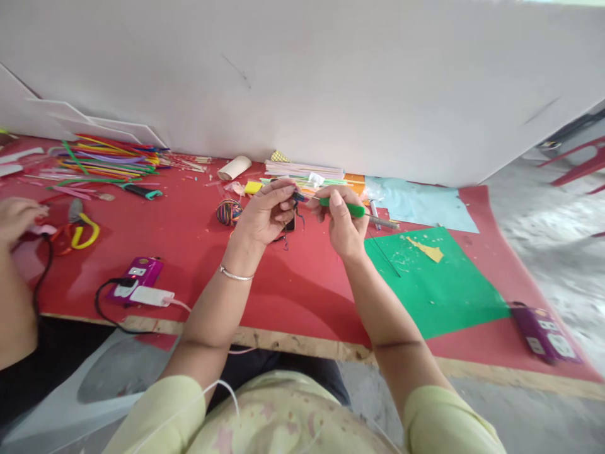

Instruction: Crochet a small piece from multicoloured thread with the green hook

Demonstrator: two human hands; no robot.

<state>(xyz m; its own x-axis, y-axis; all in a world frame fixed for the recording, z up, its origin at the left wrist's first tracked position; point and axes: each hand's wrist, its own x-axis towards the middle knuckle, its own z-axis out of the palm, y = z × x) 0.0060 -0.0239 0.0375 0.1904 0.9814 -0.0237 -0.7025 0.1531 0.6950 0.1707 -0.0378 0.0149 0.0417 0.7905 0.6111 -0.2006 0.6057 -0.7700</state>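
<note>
My left hand (267, 211) pinches a small dark blue piece (299, 197) with thin dark threads hanging from it. My right hand (341, 224) grips a tool with a green handle (345, 206), its thin tip pointing left into the blue piece. Both hands are raised just above the red table (302, 284), close together. A ball of multicoloured thread (229, 212) lies just left of my left hand. A small dark object (290, 224) sits partly hidden behind my left fingers.
A green sheet (435, 284) with a yellow scrap lies to the right, a pale blue sheet (420, 205) behind it. Coloured sticks (108, 157), a paper roll (234, 167), yellow-handled pliers (82, 227), purple power strips (137, 274) (543, 331). Another person's hand (16, 217) works at far left.
</note>
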